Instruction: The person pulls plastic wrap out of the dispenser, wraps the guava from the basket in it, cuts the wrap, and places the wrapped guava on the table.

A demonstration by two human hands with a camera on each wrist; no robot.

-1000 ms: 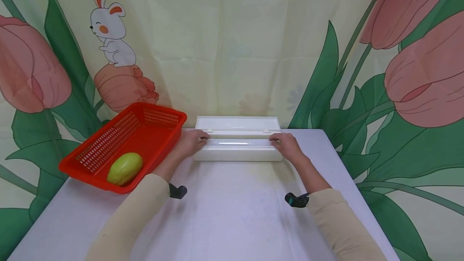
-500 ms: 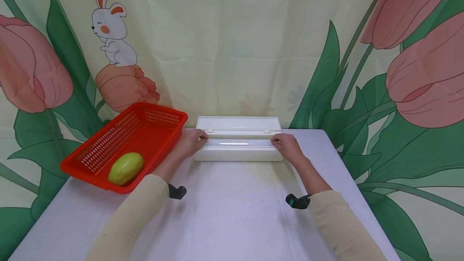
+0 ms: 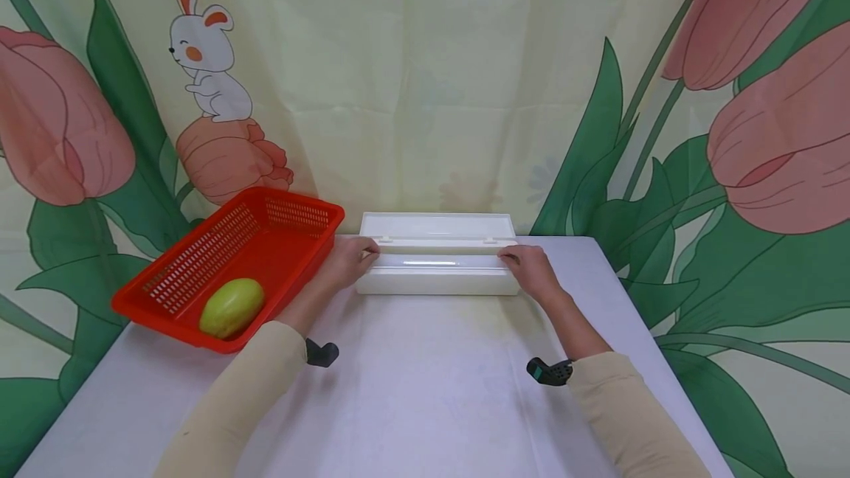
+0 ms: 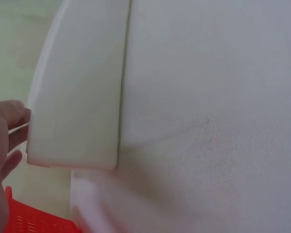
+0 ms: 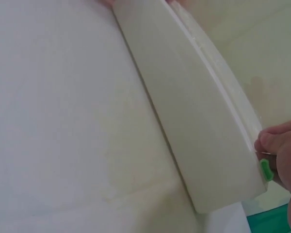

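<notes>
A long white cling film dispenser lies at the far edge of the table, its lid raised at the back. Glossy clear cling film shows in its opening. My left hand pinches with thumb and fingers at the film's left end, right at the box's edge. At the opposite end, my right hand pinches the film's right end. Seen from the right wrist, a small green part sits at the box's end beside the fingers. The dispenser's smooth front fills much of the left wrist view.
Left of the dispenser stands a red plastic basket, close beside my left forearm. A yellow-green oval fruit lies in it. White cloth covers the table. A curtain printed with tulips and a rabbit hangs behind.
Both hands keep their pinch at the dispenser's ends and have barely moved. The right forearm has shifted very slightly to the right. Basket and fruit stay put.
</notes>
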